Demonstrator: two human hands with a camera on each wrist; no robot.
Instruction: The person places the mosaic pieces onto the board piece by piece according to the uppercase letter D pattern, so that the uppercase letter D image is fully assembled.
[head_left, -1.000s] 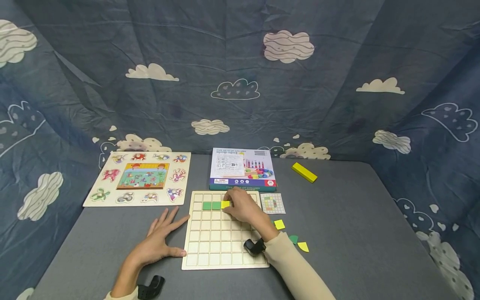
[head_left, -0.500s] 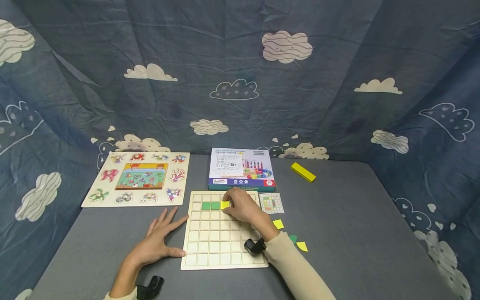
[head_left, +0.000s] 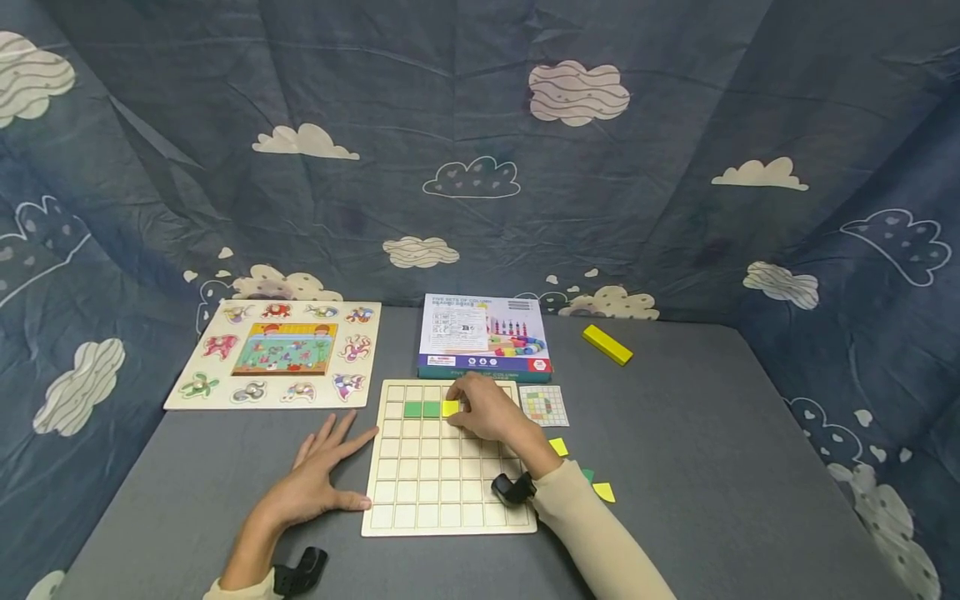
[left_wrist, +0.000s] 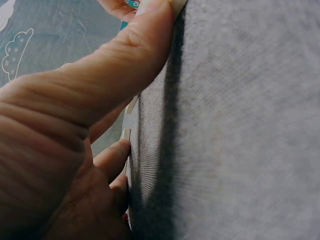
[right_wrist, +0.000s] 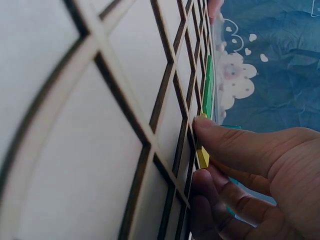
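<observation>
A wooden grid board (head_left: 416, 492) lies on the table, with two green square tiles (head_left: 422, 409) side by side in its second row from the far edge. Right of them is a yellow square tile (head_left: 450, 408), pinched by my right hand (head_left: 487, 410). The right wrist view shows the thumb (right_wrist: 225, 142) across the yellow tile (right_wrist: 204, 159), partly hiding it, with the fingers curled behind. My left hand (head_left: 317, 477) is spread at the board's left side; its thumb (left_wrist: 135, 45) and forefinger touch that edge.
A patterned grid card (head_left: 544, 407) lies right of the board. Nearer me are loose yellow (head_left: 558, 447) and green pieces (head_left: 588, 475), partly behind the right arm. A boxed set (head_left: 484, 337), an animal puzzle board (head_left: 273, 354) and a yellow bar (head_left: 607, 345) lie farther back.
</observation>
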